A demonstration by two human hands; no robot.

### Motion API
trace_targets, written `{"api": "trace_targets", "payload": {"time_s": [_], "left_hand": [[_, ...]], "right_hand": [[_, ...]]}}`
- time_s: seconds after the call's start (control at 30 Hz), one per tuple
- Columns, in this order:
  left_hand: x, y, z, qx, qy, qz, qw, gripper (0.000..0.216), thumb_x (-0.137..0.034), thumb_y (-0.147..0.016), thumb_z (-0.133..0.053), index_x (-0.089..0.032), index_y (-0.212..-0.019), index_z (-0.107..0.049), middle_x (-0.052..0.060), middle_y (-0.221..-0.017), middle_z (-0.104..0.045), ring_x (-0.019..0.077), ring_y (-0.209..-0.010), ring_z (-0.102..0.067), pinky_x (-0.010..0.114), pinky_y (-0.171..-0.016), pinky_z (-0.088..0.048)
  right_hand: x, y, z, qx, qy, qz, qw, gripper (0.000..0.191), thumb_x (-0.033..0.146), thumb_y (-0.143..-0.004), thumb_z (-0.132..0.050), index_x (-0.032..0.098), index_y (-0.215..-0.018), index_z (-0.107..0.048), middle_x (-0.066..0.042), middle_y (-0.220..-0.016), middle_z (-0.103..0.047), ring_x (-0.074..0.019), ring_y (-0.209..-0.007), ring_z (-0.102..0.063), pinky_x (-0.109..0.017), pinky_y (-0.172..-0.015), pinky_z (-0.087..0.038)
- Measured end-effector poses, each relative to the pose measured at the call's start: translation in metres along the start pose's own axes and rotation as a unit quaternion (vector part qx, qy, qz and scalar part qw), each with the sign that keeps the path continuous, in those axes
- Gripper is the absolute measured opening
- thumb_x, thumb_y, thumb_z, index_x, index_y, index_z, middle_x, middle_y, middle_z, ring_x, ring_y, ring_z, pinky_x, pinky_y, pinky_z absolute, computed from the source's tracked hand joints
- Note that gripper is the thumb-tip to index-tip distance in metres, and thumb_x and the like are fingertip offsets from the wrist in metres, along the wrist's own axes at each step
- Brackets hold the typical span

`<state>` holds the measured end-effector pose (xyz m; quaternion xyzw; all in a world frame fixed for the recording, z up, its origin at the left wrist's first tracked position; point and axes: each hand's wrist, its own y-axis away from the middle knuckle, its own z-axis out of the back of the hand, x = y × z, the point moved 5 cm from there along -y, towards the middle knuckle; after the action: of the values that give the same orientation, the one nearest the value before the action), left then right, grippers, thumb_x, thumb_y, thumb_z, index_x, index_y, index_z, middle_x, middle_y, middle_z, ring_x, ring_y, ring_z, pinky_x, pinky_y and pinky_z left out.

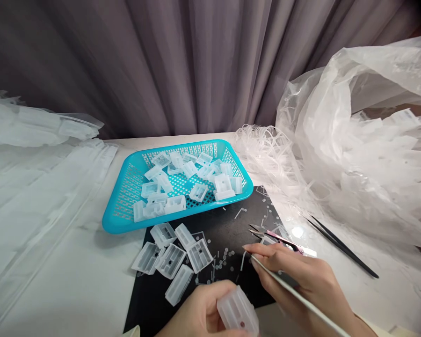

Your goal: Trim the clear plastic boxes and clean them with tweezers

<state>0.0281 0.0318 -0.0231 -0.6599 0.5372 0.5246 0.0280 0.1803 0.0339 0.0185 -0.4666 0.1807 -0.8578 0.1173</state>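
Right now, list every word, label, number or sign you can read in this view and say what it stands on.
None: no readable text anywhere.
Translucent plastic part in the left hand: blank.
Thin tool in the right hand: no marking visible.
Blue basket, its parts, black mat, scissors, plastic bags: no print visible.

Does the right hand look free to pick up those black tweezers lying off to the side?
Probably not straight away: the right hand already grips a thin white tool. The black tweezers lie uncovered on the table, nothing blocking them.
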Motion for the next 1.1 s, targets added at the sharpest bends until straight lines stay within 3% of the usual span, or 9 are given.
{"api": "trace_targets", "payload": {"time_s": [0.23,0.4,0.53,0.6,0.67,0.73,0.83,0.93,1.1], "left_hand": [[-0.013,0.007,0.003,-0.024,-0.03,-0.011,0.999,0.028,-0.037,-0.073,-0.072,-0.016,-0.086,-0.058,0.002,-0.087,-0.067,0.0099,-0.068,-0.052,0.022,-0.067,-0.038],[-0.01,0.006,0.003,-0.006,-0.027,-0.04,0.999,0.034,-0.043,-0.077,-0.069,-0.018,-0.094,-0.053,0.006,-0.098,-0.068,0.0102,-0.07,-0.053,0.023,-0.066,-0.038],[-0.006,0.005,-0.001,0.022,-0.066,-0.08,0.994,0.033,-0.047,-0.081,-0.065,-0.02,-0.095,-0.052,0.003,-0.093,-0.067,0.0091,-0.07,-0.056,0.021,-0.066,-0.04],[-0.003,0.006,-0.001,0.014,-0.116,-0.112,0.987,0.037,-0.051,-0.082,-0.062,-0.02,-0.099,-0.053,0.004,-0.088,-0.066,0.0113,-0.072,-0.058,0.022,-0.066,-0.042],[0.0,0.007,0.002,-0.018,-0.187,-0.14,0.972,0.042,-0.054,-0.083,-0.059,-0.02,-0.105,-0.053,0.004,-0.082,-0.066,0.0123,-0.068,-0.058,0.021,-0.062,-0.043],[0.002,0.009,0.005,-0.054,-0.253,-0.168,0.951,0.045,-0.056,-0.084,-0.056,-0.021,-0.113,-0.052,0.003,-0.077,-0.066,0.0116,-0.061,-0.055,0.02,-0.057,-0.042],[0.001,0.014,0.003,-0.075,-0.282,-0.198,0.936,0.047,-0.054,-0.088,-0.049,-0.02,-0.12,-0.046,0.004,-0.075,-0.067,0.0099,-0.054,-0.051,0.018,-0.051,-0.04],[-0.002,0.017,-0.001,-0.097,-0.278,-0.174,0.94,0.048,-0.052,-0.09,-0.048,-0.019,-0.124,-0.039,0.004,-0.077,-0.066,0.0097,-0.053,-0.051,0.019,-0.049,-0.039],[-0.012,0.018,-0.012,-0.135,-0.279,-0.157,0.938,0.063,-0.051,-0.087,-0.053,-0.018,-0.135,-0.028,0.007,-0.087,-0.067,0.014,-0.06,-0.056,0.023,-0.053,-0.04]], "right_hand": [[-0.013,-0.015,0.015,0.064,0.034,-0.126,0.989,0.019,0.03,-0.084,-0.057,0.023,-0.071,-0.067,-0.002,-0.093,-0.077,-0.0203,-0.093,-0.072,-0.023,-0.082,-0.055],[-0.019,-0.018,0.018,0.097,0.004,-0.22,0.971,0.03,0.041,-0.085,-0.055,0.021,-0.066,-0.065,-0.002,-0.068,-0.069,-0.0143,-0.057,-0.061,-0.021,-0.048,-0.045],[-0.021,-0.015,0.021,0.094,0.0,-0.244,0.965,0.034,0.048,-0.083,-0.058,0.019,-0.066,-0.064,-0.003,-0.063,-0.064,-0.0149,-0.058,-0.055,-0.023,-0.049,-0.039],[-0.019,-0.012,0.018,0.125,-0.076,-0.262,0.954,0.032,0.047,-0.082,-0.063,0.019,-0.067,-0.064,-0.003,-0.069,-0.067,-0.0159,-0.065,-0.057,-0.024,-0.055,-0.042],[-0.013,-0.008,0.011,0.207,-0.215,-0.291,0.909,0.029,0.042,-0.078,-0.071,0.019,-0.064,-0.061,-0.003,-0.078,-0.069,-0.016,-0.074,-0.061,-0.024,-0.064,-0.046],[-0.002,-0.005,0.006,0.278,-0.35,-0.313,0.838,0.028,0.034,-0.073,-0.077,0.018,-0.061,-0.058,-0.003,-0.089,-0.07,-0.0151,-0.081,-0.063,-0.023,-0.071,-0.049],[0.01,-0.004,0.004,0.311,-0.452,-0.309,0.777,0.027,0.026,-0.069,-0.08,0.016,-0.06,-0.057,-0.002,-0.096,-0.067,-0.0127,-0.079,-0.063,-0.023,-0.068,-0.051],[0.015,-0.003,0.0,0.292,-0.484,-0.283,0.775,0.028,0.028,-0.073,-0.078,0.016,-0.06,-0.056,-0.001,-0.088,-0.065,-0.0113,-0.071,-0.064,-0.022,-0.061,-0.051],[0.015,0.0,-0.007,0.226,-0.45,-0.24,0.83,0.032,0.036,-0.069,-0.08,0.017,-0.058,-0.056,0.0,-0.079,-0.064,-0.0097,-0.06,-0.062,-0.023,-0.059,-0.052]]}}
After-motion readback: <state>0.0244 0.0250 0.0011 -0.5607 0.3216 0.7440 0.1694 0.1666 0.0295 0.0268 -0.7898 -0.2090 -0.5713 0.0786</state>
